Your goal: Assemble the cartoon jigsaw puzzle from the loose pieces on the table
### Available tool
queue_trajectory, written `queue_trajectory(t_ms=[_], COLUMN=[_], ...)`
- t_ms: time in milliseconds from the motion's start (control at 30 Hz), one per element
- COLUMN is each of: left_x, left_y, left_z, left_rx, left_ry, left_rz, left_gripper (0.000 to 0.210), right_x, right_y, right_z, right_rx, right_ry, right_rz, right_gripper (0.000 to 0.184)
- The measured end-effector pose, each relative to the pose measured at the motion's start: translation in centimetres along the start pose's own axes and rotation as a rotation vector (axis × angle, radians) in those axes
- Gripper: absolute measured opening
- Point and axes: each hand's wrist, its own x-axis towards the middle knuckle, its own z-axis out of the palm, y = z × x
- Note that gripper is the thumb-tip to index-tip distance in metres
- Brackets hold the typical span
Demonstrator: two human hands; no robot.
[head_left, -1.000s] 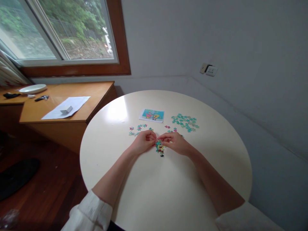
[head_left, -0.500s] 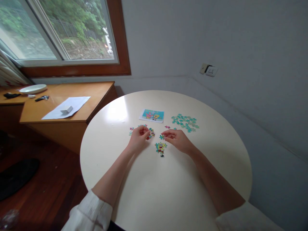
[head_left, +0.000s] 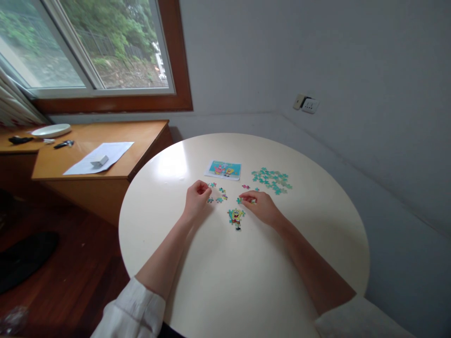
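Thumb and fingers of my left hand (head_left: 198, 196) are pinched together at the left of the loose jigsaw pieces (head_left: 220, 200). Whatever may be between those fingertips is hidden. My right hand (head_left: 261, 204) is closed, its fingertips on a small teal jigsaw piece (head_left: 239, 201); more colour shows under its fingers. Between the hands and nearer to me lies a joined puzzle section (head_left: 236, 218) with a yellow cartoon figure. A pink piece (head_left: 245, 187) sits just beyond my right fingertips. The picture card (head_left: 224, 170) lies flat behind the pieces.
A heap of teal pieces (head_left: 272, 180) spreads at the right back of the round white table (head_left: 225, 277). On the left, a wooden desk (head_left: 148, 141) holds a paper sheet (head_left: 116, 152), a small white box (head_left: 99, 161) and a white plate (head_left: 52, 130). Walls stand behind and to the right.
My left hand has shifted a little left, uncovering several pieces to its right. My right hand has moved slightly right, with the teal piece still at its fingertips.
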Motion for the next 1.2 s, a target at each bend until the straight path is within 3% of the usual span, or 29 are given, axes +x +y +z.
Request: queue_trajectory(t_ms=[333,567,733,1000,1100,1200], left_x=[0.3,1.1,1.3,0.5,-0.1,-0.6], left_y=[0.0,0.2,-0.3,-0.5,-0.3,-0.2], left_z=[-0.8,-1.9,-2.1,-1.0,-0.4,0.3], left_rx=[0.064,-0.022,-0.030,0.164,0.321,0.489], left_ry=[0.121,0.292,0.304,0.165,-0.006,-0.221], left_rz=[0.023,0.037,0.027,0.088,0.219,0.349], left_gripper=[0.010,0.016,0.016,0.011,0.008,0.023], right_x=[0.0,0.1,0.1,0.1,0.1,0.1], right_y=[0.7,1.0,1.0,1.2,1.1,0.9], right_z=[0.2,0.4,0.6,1.0,1.1,1.1], right_rx=[-0.107,-0.154,-0.163,-0.154,-0.150,-0.159], right_ry=[0.011,-0.016,-0.010,0.027,0.030,0.031], right_rz=[-0.061,-0.087,-0.082,-0.092,-0.094,-0.096], right_gripper=[0.017,0.015,0.014,0.015,0.015,0.016])
